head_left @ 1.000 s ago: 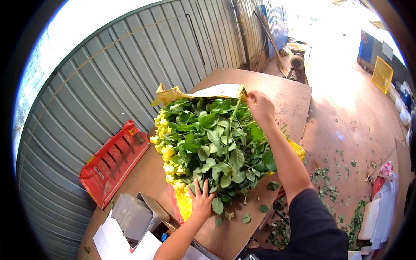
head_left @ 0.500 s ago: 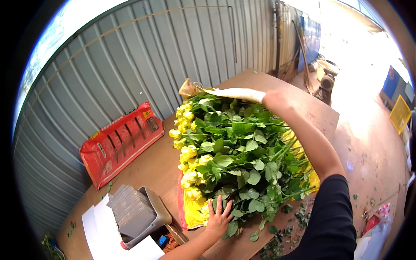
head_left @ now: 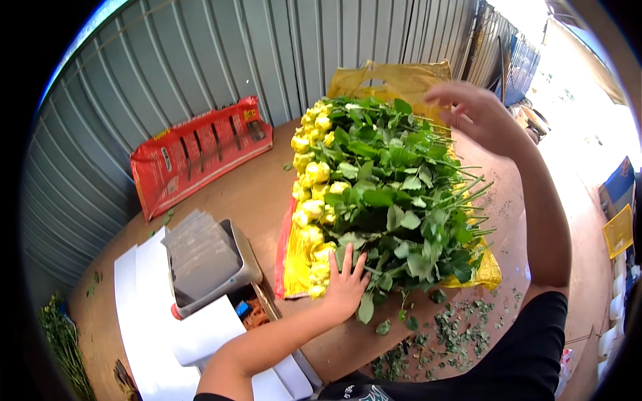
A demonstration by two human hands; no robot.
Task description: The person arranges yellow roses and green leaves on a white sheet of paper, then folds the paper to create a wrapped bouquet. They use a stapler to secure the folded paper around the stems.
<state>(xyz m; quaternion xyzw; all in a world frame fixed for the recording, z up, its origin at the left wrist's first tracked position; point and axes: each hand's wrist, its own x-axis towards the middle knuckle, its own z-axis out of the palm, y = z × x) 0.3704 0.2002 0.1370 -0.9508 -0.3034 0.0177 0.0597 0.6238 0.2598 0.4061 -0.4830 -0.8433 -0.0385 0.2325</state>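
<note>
Yellow roses (head_left: 316,172) with leafy stems (head_left: 394,200) lie in a wide pile on a yellow-and-red sack (head_left: 294,277), heads to the left. My left hand (head_left: 346,287) rests with spread fingers on the near edge of the pile, by the lowest blooms. My right hand (head_left: 475,117) is raised over the upper right of the pile, fingers loosely bent and apart, with nothing in them, in front of a folded-back yellow flap (head_left: 389,75).
A red printed bag (head_left: 200,157) leans by the corrugated wall (head_left: 200,60). A grey container of plastic sheets (head_left: 207,260), white paper (head_left: 137,321) and greenery (head_left: 63,341) are at left. Loose leaves (head_left: 461,334) lie at lower right, a yellow crate (head_left: 618,230) beyond.
The yellow flap has flipped back toward the wall, uncovering the pile's far end. My right hand has let go of it and lifted. The view has shifted, so the table sits higher.
</note>
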